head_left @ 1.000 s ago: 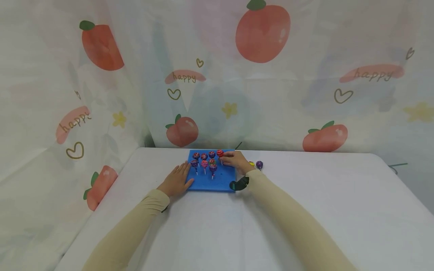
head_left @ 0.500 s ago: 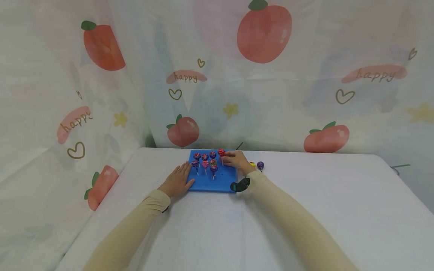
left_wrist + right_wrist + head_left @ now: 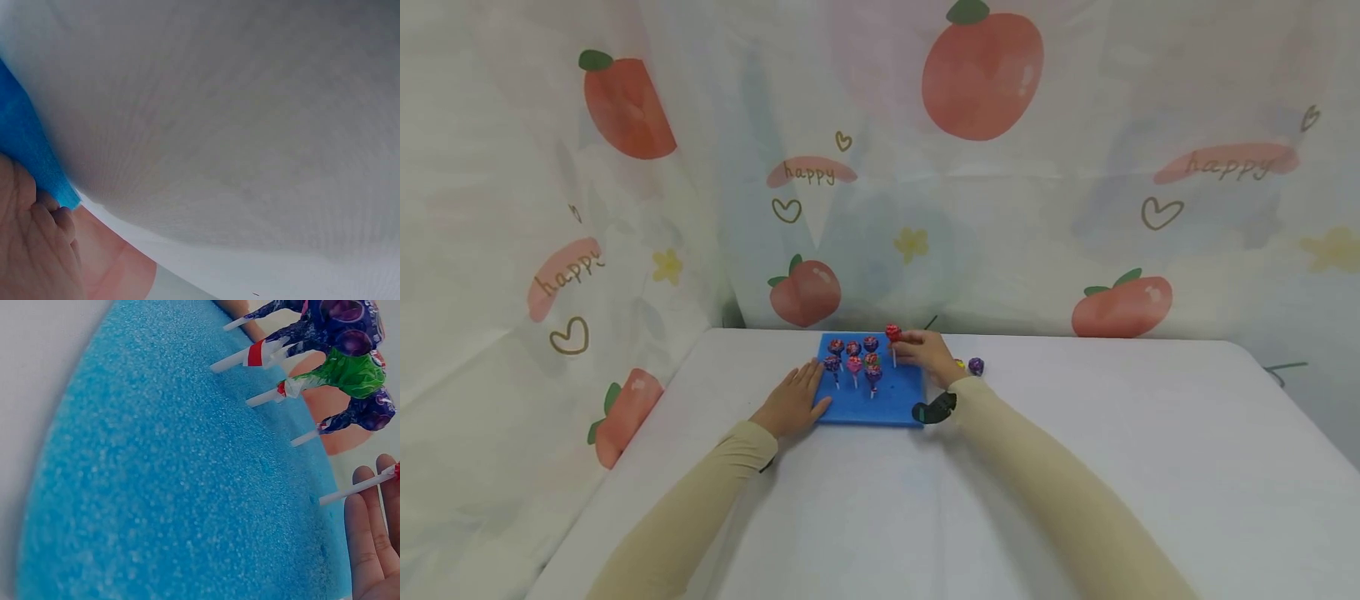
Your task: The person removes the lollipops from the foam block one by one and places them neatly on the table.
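Observation:
A blue foam board [image 3: 891, 400] lies on the white table with several wrapped lollipops [image 3: 853, 363] standing in it. My right hand [image 3: 906, 347] pinches a red lollipop [image 3: 892, 332] near its head, over the board's far right corner. Its white stick [image 3: 356, 489] runs past my fingers [image 3: 369, 550], and the stick's end is close to the foam [image 3: 175, 487]. I cannot tell if it touches. A green-wrapped lollipop [image 3: 344, 372] stands nearby. My left hand [image 3: 805, 385] lies flat on the table, its fingers [image 3: 37, 250] against the board's left edge [image 3: 25, 150].
Two loose lollipops, one yellow [image 3: 958, 363] and one purple [image 3: 975, 365], lie on the table just right of my right hand. A black wrist device [image 3: 934, 409] sits on the right sleeve. Curtains printed with peaches hang behind and to the left of the table.
My right hand has raised the red lollipop slightly over the board's far right corner. The left hand has stayed in place.

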A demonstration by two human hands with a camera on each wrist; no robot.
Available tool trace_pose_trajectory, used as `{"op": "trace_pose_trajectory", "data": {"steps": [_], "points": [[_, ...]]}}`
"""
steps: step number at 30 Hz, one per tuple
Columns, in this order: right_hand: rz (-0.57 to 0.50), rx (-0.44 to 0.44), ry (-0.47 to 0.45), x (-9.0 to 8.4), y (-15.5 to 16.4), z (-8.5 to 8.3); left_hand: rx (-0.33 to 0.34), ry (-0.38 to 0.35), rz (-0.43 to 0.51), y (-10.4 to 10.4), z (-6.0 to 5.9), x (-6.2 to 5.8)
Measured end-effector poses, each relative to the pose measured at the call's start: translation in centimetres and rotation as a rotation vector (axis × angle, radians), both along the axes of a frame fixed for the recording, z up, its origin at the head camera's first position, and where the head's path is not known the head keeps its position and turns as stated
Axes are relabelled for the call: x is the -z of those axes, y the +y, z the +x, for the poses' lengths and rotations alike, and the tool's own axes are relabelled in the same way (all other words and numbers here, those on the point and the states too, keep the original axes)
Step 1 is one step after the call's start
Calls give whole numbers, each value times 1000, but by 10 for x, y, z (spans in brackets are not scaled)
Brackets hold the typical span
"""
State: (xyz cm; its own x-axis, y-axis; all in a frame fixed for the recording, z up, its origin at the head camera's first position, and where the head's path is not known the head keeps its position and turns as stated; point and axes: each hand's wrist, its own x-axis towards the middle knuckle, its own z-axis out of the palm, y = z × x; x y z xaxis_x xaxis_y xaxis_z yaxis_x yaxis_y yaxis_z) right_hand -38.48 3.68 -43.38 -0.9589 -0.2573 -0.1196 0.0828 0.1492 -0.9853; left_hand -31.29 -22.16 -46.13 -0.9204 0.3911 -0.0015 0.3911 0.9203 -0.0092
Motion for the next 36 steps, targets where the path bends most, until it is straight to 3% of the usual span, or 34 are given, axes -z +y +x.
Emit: {"op": "trace_pose_trajectory", "data": {"steps": [12, 36], "points": [[-41, -79, 33, -14, 16, 8, 11, 14, -2, -1, 3, -3], [53, -81, 7, -35, 77, 24, 8, -2, -12, 1, 5, -5]]}}
